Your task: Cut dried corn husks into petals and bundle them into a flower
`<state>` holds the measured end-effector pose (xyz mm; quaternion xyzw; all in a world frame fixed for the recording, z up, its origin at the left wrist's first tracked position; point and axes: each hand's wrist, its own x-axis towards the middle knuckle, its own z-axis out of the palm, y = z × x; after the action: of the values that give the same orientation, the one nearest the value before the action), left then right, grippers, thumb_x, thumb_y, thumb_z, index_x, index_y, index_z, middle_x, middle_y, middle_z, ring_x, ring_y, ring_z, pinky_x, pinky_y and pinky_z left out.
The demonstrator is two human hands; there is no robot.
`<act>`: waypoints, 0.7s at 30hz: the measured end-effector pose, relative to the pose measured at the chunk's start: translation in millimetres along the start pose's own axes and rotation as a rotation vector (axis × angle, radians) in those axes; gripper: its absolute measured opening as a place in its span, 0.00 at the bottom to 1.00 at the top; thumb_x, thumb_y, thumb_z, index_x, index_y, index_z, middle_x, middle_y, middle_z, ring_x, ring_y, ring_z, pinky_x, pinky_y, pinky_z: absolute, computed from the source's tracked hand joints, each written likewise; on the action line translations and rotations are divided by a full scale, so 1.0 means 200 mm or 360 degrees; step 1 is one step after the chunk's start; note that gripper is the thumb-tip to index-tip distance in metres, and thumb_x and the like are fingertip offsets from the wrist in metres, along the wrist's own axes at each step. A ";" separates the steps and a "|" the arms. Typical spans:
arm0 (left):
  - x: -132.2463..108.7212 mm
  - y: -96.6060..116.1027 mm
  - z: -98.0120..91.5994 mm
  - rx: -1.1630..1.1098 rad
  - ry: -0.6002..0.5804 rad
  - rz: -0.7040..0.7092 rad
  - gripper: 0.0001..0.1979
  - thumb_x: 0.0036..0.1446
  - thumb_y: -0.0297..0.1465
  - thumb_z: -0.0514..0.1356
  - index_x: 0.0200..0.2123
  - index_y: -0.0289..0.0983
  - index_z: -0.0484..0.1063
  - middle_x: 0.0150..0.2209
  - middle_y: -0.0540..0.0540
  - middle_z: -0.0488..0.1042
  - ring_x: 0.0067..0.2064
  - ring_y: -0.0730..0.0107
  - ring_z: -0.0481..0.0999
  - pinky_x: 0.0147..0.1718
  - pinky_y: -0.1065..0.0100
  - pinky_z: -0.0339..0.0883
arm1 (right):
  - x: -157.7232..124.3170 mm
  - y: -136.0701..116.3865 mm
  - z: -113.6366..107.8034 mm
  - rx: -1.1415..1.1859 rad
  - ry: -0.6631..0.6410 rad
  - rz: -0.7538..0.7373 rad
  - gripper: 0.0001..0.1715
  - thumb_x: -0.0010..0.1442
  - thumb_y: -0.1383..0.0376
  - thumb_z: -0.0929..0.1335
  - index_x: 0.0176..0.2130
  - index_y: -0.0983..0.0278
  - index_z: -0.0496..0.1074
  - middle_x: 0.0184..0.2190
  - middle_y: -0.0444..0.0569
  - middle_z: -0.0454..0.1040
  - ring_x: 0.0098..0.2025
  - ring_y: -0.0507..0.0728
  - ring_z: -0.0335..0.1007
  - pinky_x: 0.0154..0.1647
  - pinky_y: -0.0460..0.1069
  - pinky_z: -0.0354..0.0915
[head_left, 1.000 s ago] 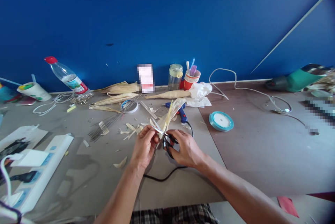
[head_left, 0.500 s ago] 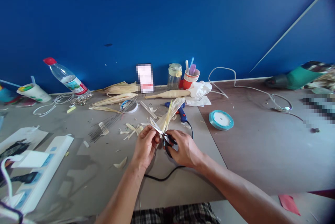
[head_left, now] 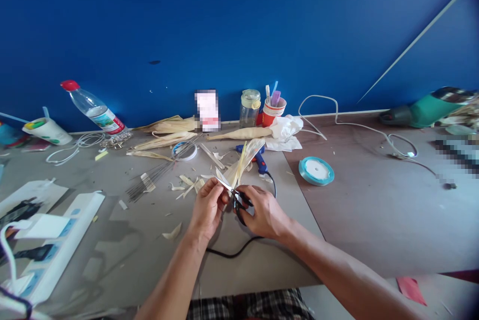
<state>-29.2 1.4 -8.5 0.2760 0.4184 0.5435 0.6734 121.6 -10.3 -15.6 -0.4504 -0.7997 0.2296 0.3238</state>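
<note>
My left hand (head_left: pixel 206 209) pinches the lower end of a pale dried corn husk strip (head_left: pixel 245 159) that fans upward over the table. Black-handled scissors (head_left: pixel 236 197) sit in my right hand (head_left: pixel 264 210), fingers curled through the handles, and the blades are parted at the husk near my left fingertips. Both hands hover just above the grey tabletop (head_left: pixel 142 240), close to the front edge.
Husk scraps (head_left: pixel 187 184), thin wires (head_left: pixel 153 178), whole husks (head_left: pixel 168 133), a blue glue gun (head_left: pixel 258 159) with black cord, a teal ribbon spool (head_left: pixel 316 171), a jar (head_left: pixel 250 108), a red cup (head_left: pixel 273 110), a bottle (head_left: pixel 93 108), a power strip (head_left: pixel 48 250) and a heat gun (head_left: pixel 426 109).
Hands and scissors stay nearly in place; they sit very slightly lower in the picture, and the husk is still held.
</note>
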 end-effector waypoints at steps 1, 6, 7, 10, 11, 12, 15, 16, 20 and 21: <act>0.00 0.00 0.00 -0.0002 0.0001 0.0000 0.10 0.46 0.32 0.63 0.24 0.36 0.63 0.17 0.56 0.62 0.20 0.79 0.60 0.19 0.75 0.58 | 0.00 0.00 0.00 -0.0003 0.0001 -0.0006 0.19 0.48 0.71 0.66 0.42 0.65 0.65 0.26 0.45 0.70 0.28 0.53 0.65 0.33 0.47 0.61; 0.00 0.00 -0.01 0.0006 0.0004 0.0001 0.09 0.47 0.30 0.62 0.24 0.36 0.63 0.17 0.55 0.63 0.20 0.79 0.61 0.19 0.76 0.57 | 0.00 0.01 0.00 -0.0018 -0.0009 -0.0018 0.18 0.48 0.71 0.65 0.42 0.65 0.65 0.26 0.46 0.70 0.29 0.53 0.65 0.33 0.47 0.61; 0.00 0.00 -0.01 0.0010 0.0005 -0.0002 0.09 0.47 0.30 0.62 0.24 0.36 0.63 0.16 0.55 0.62 0.20 0.79 0.61 0.19 0.76 0.57 | 0.00 0.01 0.01 -0.0021 -0.0013 -0.0016 0.18 0.48 0.71 0.65 0.42 0.65 0.65 0.26 0.46 0.70 0.29 0.54 0.65 0.33 0.48 0.61; 0.00 0.00 0.00 0.0007 0.0008 -0.0008 0.09 0.47 0.30 0.62 0.24 0.36 0.63 0.16 0.56 0.62 0.20 0.79 0.60 0.19 0.76 0.57 | 0.00 0.01 0.01 -0.0027 -0.0024 -0.0015 0.19 0.48 0.72 0.65 0.43 0.65 0.65 0.27 0.46 0.70 0.29 0.54 0.65 0.34 0.48 0.61; 0.00 0.00 0.00 0.0007 0.0012 -0.0008 0.09 0.47 0.30 0.62 0.24 0.36 0.63 0.16 0.56 0.62 0.20 0.79 0.60 0.19 0.76 0.57 | 0.00 0.01 0.01 -0.0029 -0.0027 -0.0012 0.19 0.48 0.72 0.65 0.43 0.65 0.65 0.27 0.46 0.70 0.29 0.54 0.65 0.34 0.48 0.61; 0.00 0.00 0.00 0.0007 0.0017 -0.0007 0.09 0.47 0.30 0.62 0.24 0.36 0.63 0.16 0.56 0.62 0.20 0.79 0.61 0.19 0.76 0.56 | 0.00 0.01 0.01 -0.0029 -0.0027 -0.0009 0.19 0.48 0.72 0.65 0.43 0.65 0.66 0.27 0.46 0.70 0.29 0.54 0.65 0.34 0.48 0.61; 0.00 0.00 0.00 0.0007 0.0023 -0.0009 0.09 0.47 0.31 0.63 0.24 0.37 0.63 0.16 0.56 0.62 0.20 0.79 0.60 0.18 0.76 0.56 | 0.00 0.01 0.00 -0.0028 -0.0034 0.0001 0.19 0.48 0.73 0.65 0.43 0.65 0.66 0.27 0.46 0.70 0.29 0.53 0.65 0.33 0.47 0.61; 0.00 0.00 0.00 0.0006 0.0020 -0.0006 0.09 0.47 0.31 0.63 0.25 0.37 0.63 0.17 0.56 0.62 0.20 0.79 0.60 0.18 0.76 0.56 | 0.00 0.00 0.00 -0.0026 -0.0034 0.0002 0.19 0.48 0.73 0.65 0.43 0.65 0.66 0.26 0.46 0.70 0.29 0.53 0.65 0.33 0.47 0.61; 0.01 -0.01 -0.01 0.0004 0.0003 0.0011 0.09 0.48 0.32 0.63 0.26 0.37 0.64 0.17 0.56 0.62 0.20 0.79 0.60 0.17 0.76 0.58 | 0.01 -0.01 -0.01 -0.0018 -0.0025 0.0003 0.17 0.48 0.73 0.66 0.41 0.65 0.67 0.26 0.46 0.70 0.28 0.53 0.65 0.31 0.47 0.61; 0.01 -0.01 -0.01 0.0000 0.0000 0.0011 0.09 0.48 0.32 0.63 0.26 0.37 0.64 0.17 0.56 0.62 0.20 0.79 0.60 0.17 0.76 0.58 | 0.01 -0.01 -0.01 -0.0012 -0.0023 0.0003 0.17 0.48 0.73 0.66 0.41 0.65 0.67 0.26 0.46 0.70 0.28 0.53 0.65 0.31 0.46 0.61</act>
<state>-29.5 2.3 -11.1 0.2775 0.4174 0.5459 0.6714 121.5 -9.8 -13.6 -0.4508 -0.8025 0.2301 0.3159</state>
